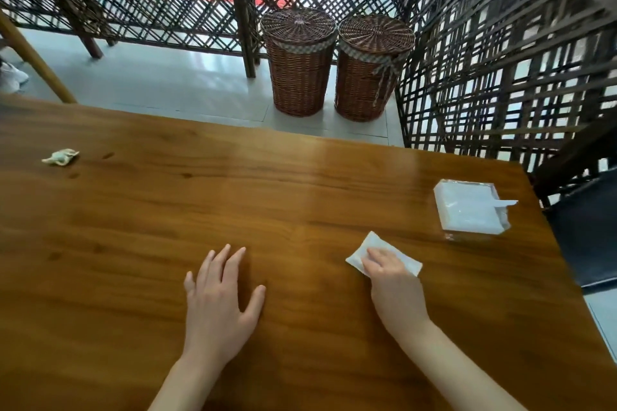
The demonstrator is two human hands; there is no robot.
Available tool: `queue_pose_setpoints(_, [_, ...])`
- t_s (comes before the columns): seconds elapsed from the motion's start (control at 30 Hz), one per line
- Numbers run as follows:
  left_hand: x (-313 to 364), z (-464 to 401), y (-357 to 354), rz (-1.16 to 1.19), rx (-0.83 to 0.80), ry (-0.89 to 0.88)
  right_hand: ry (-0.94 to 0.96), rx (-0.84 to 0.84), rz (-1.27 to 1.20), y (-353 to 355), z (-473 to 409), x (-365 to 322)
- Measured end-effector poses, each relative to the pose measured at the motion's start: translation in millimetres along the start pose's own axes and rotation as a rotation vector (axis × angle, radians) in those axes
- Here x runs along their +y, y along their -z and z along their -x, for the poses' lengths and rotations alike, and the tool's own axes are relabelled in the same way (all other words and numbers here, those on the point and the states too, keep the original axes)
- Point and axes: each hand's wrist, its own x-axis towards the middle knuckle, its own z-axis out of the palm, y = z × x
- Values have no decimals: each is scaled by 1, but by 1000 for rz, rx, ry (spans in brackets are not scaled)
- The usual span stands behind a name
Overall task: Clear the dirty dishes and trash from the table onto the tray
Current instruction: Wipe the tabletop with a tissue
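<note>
My right hand [392, 280] presses down on a folded white napkin [365, 248] that lies flat on the wooden table [300, 183], right of centre; the fingers cover the napkin's middle. My left hand [218, 297] rests palm down on the bare tabletop, fingers spread, holding nothing. A crumpled, soiled tissue [60, 156] lies near the table's far left edge, well away from both hands. No tray and no dishes are in view.
A clear plastic pack of white napkins [470, 207] sits near the table's right edge. Two lidded wicker baskets [300, 63] [370, 70] stand on the floor beyond the table, against a dark lattice screen [500, 77]. A dark seat [587, 237] is at the right.
</note>
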Motion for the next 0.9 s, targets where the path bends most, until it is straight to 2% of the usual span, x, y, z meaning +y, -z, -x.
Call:
queue_pose_setpoints(0.1, [-18, -17, 10, 1, -25, -30, -141, -11, 52, -2, -36, 2])
queue_pose_setpoints(0.23, [-41, -41, 16, -36, -94, -80, -362, 75, 10, -15, -91, 3])
queue_pose_setpoints(0.43, [-63, -75, 21, -64, -130, -171, -287, 72, -110, -24, -147, -34])
queue_pose_setpoints(0.53, [-70, -89, 23, -40, -128, -205, -209, 98, -91, -29, -155, -66])
queue_pose_setpoints(0.57, [-72, -93, 25, -23, -129, -215, -240, 151, -74, -30, -155, -71])
queue_pose_setpoints(0.63, [-74, -101, 28, -4, -124, -235, -436, 211, -37, -28, -153, -67])
queue_pose_setpoints(0.7, [-77, -109, 31, -1, -126, -256, -657, 197, -40, -27, -153, -56])
queue_pose_setpoints(0.73, [-78, -112, 33, 2, -129, -265, -708, 179, -51, -27, -155, -51])
queue_pose_setpoints(0.9, [-84, -127, 36, -6, -141, -284, -655, 176, -85, -31, -176, -66])
